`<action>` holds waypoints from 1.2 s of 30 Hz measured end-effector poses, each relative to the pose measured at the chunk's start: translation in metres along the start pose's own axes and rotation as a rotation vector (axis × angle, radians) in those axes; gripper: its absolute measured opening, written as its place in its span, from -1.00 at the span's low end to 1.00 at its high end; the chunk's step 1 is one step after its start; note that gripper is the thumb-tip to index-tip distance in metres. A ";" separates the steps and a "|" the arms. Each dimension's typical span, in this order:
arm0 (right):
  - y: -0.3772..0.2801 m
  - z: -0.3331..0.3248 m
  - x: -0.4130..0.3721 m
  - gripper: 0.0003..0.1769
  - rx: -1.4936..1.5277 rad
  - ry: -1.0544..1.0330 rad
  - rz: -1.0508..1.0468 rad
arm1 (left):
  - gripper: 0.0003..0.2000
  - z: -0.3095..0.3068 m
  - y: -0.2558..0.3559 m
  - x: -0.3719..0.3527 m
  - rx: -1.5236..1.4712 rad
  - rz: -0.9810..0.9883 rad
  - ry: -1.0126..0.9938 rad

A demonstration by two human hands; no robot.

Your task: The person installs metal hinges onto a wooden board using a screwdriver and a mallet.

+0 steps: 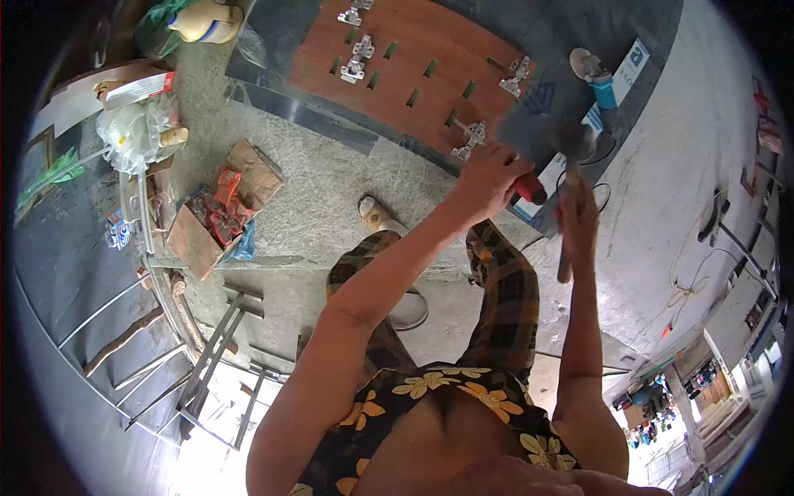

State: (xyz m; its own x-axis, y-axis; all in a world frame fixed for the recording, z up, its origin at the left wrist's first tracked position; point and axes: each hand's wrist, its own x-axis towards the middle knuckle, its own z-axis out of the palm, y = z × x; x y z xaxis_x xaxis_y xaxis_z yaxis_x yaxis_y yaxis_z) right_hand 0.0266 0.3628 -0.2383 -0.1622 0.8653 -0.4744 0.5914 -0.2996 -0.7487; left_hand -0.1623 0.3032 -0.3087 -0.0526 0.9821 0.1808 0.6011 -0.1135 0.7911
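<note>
My left hand is closed around a red tool handle with a black end; the rest of that tool is hidden by the fingers. It is held beside a metal cabinet hinge at the near edge of a reddish-brown slotted board. My right hand grips the wooden handle of a hammer. The hammer's head is blurred by motion, up and to the right of the red handle and apart from it. Several more hinges sit along the board's edges.
The board lies on a dark sheet-topped table. A teal angle grinder and white lettered strips lie at its right, with a black cable. Cardboard, a yellowish jug and metal frames are to the left.
</note>
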 end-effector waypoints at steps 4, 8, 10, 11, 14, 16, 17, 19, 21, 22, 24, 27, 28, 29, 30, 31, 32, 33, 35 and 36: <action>0.013 0.007 0.050 -0.61 -0.037 0.020 -0.153 | -0.46 0.042 -0.029 0.016 0.019 0.035 0.016; 0.034 0.020 0.087 -0.63 0.139 0.125 -0.378 | -0.46 0.073 -0.060 0.030 0.013 0.073 0.038; 0.045 0.027 0.106 -0.66 0.198 0.187 -0.542 | -0.46 0.083 -0.074 0.038 0.006 0.087 0.056; 0.048 0.028 0.112 -0.70 0.177 0.200 -0.658 | -0.47 0.087 -0.080 0.041 -0.004 0.093 0.062; 0.066 0.032 0.139 -0.70 0.201 0.248 -0.797 | -0.48 0.109 -0.099 0.045 -0.058 0.094 0.064; 0.082 0.033 0.149 -0.71 0.247 0.265 -0.720 | -0.50 0.123 -0.109 0.050 -0.091 0.126 0.102; 0.091 0.034 0.154 -0.71 0.270 0.275 -0.692 | -0.52 0.128 -0.114 0.051 -0.105 0.149 0.137; 0.101 0.038 0.160 -0.68 0.274 0.301 -0.665 | -0.53 0.129 -0.118 0.052 -0.086 0.184 0.169; 0.117 0.036 0.164 -0.67 0.318 0.279 -0.697 | -0.50 0.124 -0.119 0.053 -0.012 0.186 0.177; 0.120 0.037 0.167 -0.67 0.345 0.261 -0.713 | -0.51 0.123 -0.118 0.054 0.005 0.197 0.207; 0.128 0.038 0.163 -0.63 0.369 0.257 -0.752 | -0.53 0.122 -0.117 0.053 0.040 0.199 0.271; 0.147 0.042 0.153 -0.61 0.471 0.294 -0.763 | -0.53 0.136 -0.121 0.062 0.004 0.207 0.326; 0.150 0.043 0.151 -0.61 0.481 0.307 -0.778 | -0.52 0.140 -0.121 0.065 0.018 0.199 0.334; 0.152 0.042 0.149 -0.61 0.490 0.323 -0.792 | -0.51 0.146 -0.120 0.068 0.030 0.193 0.339; 0.153 0.041 0.147 -0.61 0.498 0.343 -0.803 | -0.50 0.150 -0.118 0.070 0.038 0.188 0.342; 0.154 0.038 0.142 -0.60 0.488 0.360 -0.757 | -0.49 0.155 -0.116 0.072 0.064 0.174 0.339; 0.157 0.035 0.137 -0.60 0.446 0.362 -0.726 | -0.48 0.160 -0.115 0.074 0.089 0.160 0.335; 0.158 0.031 0.134 -0.60 0.403 0.359 -0.697 | -0.47 0.163 -0.112 0.076 0.114 0.144 0.336; 0.163 0.028 0.132 -0.60 0.362 0.356 -0.669 | -0.48 0.165 -0.108 0.080 0.130 0.135 0.338; 0.167 0.029 0.132 -0.60 0.363 0.356 -0.665 | -0.48 0.166 -0.107 0.081 0.140 0.129 0.340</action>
State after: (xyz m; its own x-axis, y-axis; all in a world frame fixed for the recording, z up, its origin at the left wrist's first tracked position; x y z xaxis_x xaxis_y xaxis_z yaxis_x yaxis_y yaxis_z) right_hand 0.0814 0.4153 -0.4390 -0.0919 0.9644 0.2478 0.1597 0.2599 -0.9523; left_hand -0.0991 0.4198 -0.4758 -0.2163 0.8526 0.4757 0.7216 -0.1886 0.6661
